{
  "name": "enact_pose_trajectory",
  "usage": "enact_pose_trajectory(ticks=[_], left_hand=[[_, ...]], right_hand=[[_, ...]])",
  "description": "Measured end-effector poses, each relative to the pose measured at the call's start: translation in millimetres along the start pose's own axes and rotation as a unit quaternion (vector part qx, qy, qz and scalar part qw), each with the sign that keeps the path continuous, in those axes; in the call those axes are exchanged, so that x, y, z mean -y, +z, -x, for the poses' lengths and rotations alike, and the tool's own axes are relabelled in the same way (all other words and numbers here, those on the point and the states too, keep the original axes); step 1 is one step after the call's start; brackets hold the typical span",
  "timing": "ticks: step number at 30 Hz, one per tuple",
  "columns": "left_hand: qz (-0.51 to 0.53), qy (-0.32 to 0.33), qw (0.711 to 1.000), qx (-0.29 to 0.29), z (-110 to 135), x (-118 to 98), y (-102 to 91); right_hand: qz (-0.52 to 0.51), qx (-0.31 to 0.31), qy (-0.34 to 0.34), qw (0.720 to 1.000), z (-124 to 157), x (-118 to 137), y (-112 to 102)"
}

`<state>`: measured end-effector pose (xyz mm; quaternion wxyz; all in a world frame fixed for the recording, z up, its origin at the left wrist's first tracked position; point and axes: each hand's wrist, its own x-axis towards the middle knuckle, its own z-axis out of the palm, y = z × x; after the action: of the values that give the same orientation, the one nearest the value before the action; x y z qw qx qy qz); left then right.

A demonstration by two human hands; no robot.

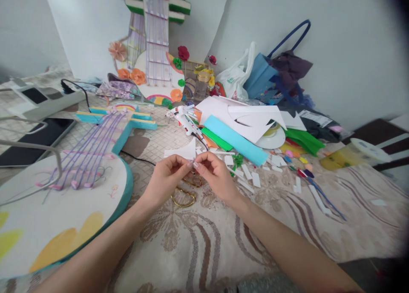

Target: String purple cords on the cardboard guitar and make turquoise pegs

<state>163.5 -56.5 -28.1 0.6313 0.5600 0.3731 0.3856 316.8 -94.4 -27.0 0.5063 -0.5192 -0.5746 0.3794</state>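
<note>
— What are the two hands busy with?

— A small white scrap of paper (192,162), pinched between the fingertips of both hands just above the patterned beige bedcover (204,242). The left hand (166,178) and the right hand (215,176) meet at the scrap; it is too small to say whether it is being folded, peeled or rolled.

— So which step would that be?

— By the look of it, fine shaping of one little piece — the fiddly middle of a craft job. Any further move would call for steady fingertips and a light pinch, since the scrap is thin and would crease easily.

— And the grip?

— Narrow on both sides: thumb and forefinger of each hand closed on the scrap, the other fingers curled loosely. Nothing else is held.

— What lies around it?

— Just under the hands, gold-handled scissors (184,196) on the bedcover. Just beyond them, a larger white paper offcut (180,151), then small white paper strips (251,173) — and a long light-blue paper strip (234,140) beside a white glue gun (185,114). To the left, a white-and-teal cardboard guitar with purple yarn strings (79,173).
</note>
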Motion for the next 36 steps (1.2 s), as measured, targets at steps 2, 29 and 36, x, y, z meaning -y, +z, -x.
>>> enact_pose_trajectory(ticks=[2, 29, 36], left_hand=[[0.009, -0.011, 1.000, 0.001, -0.1, -0.2, -0.2], [0.066, -0.009, 0.998, 0.000, -1.6, 5.9, 2.4], [0.058, -0.002, 0.998, -0.006, -1.5, 5.9, 1.4]], right_hand=[[-0.008, 0.007, 0.005, 1.000, 0.3, -1.3, 0.1], [-0.100, 0.004, 0.072, 0.992, -2.2, -5.6, 1.3], [-0.075, 0.036, 0.099, 0.992, -2.4, -2.3, 0.4]])
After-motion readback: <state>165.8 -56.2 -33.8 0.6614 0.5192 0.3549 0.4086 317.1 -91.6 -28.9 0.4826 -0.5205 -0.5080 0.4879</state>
